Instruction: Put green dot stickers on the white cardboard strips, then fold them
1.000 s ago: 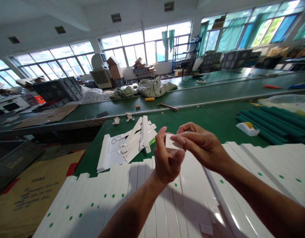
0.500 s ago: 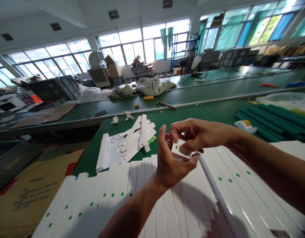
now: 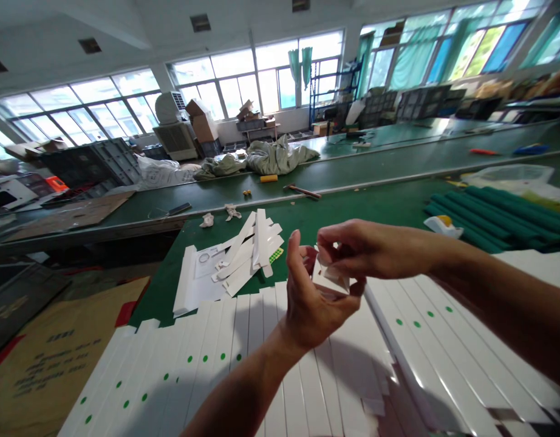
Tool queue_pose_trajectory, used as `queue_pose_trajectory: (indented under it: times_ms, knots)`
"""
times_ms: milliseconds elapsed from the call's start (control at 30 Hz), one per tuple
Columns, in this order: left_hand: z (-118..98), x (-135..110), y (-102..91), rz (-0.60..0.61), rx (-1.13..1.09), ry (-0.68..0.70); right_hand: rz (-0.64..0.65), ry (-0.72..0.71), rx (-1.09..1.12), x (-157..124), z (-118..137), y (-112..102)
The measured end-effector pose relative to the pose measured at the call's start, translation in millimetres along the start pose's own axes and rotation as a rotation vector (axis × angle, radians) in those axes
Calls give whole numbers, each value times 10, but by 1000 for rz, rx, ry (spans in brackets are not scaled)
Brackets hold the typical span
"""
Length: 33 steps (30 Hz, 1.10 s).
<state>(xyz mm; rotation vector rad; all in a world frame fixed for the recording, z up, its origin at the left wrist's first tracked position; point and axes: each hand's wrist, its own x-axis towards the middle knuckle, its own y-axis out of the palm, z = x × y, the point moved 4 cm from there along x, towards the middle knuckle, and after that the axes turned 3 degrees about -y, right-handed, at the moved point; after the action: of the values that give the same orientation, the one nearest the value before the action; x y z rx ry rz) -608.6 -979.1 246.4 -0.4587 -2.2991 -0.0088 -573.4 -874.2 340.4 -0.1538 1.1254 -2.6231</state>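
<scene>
My left hand (image 3: 310, 306) is wrapped around a white cardboard box (image 3: 329, 284), whose end faces me above the rows of long white boxes (image 3: 257, 352). Over that end, my right hand (image 3: 368, 246) pinches at a folded flap with thumb and fingers. Part of the flap is hidden behind the fingertips. Some of the long boxes below carry green dot stickers. Loose white cardboard strips (image 3: 262, 243) and a sheet of green dot stickers (image 3: 276, 255) lie to the left of my hands.
Dark green rolls (image 3: 494, 218) lie at the right, beside a white and yellow tape dispenser (image 3: 443, 226). A hammer (image 3: 302, 192) rests near the rail of the green conveyor table (image 3: 375, 155). A large brown carton (image 3: 56, 370) stands on the lower left.
My right fingers have shifted slightly on the box end, and more of the flap's fold shows. The box has tipped a little in my left hand. The view has moved slightly.
</scene>
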Motion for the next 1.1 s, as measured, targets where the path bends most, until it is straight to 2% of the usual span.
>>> queue_pose_trajectory:
  times_ms: [133,233,300,367,400,433,467,533,600,633,700,800,833,867,900,967,1100]
  knots:
    - [24,-38,-33,48,42,-42,-129,92,32,-6,-92,14]
    - [96,-123,-27,117,45,-111,-216,114,280,-28,-196,43]
    - [183,-81,-25,94,60,-136,-389,76,454,-63,-346,54]
    - [327,134,-21,44,114,-163,-622,73,506,-128,-617,140]
    - [423,308,-13,29,165,-181,-721,112,461,-169,-795,243]
    - [534,511,5,43,229,-195,-784,214,313,-215,-994,390]
    - [649,721,35,79,305,-190,-760,340,109,-250,-1196,588]
    - [874,1062,104,128,511,-137,-536,589,-242,-309,-1597,1087]
    - [1099,1138,208,139,734,-141,-305,773,-427,-396,-1915,1586]
    - [1213,1044,286,156,807,-187,-241,792,-487,-433,-2005,1789]
    - [1441,610,506,266,847,-372,-236,779,-592,-497,-2065,2055]
    - [1697,-357,908,666,832,-759,-363,767,-657,-569,-2016,2176]
    - [1711,-606,1012,742,849,-789,-403,774,-646,-583,-2005,2179]
    - [1704,-782,1089,768,859,-795,-443,779,-618,-592,-2005,2174]
    - [1691,-893,1143,774,854,-809,-490,781,-573,-599,-2015,2166]
    - [1659,-948,1183,750,821,-853,-611,767,-447,-612,-2047,2147]
    - [1603,-799,1105,714,738,-969,-877,687,-179,-651,-2030,2095]
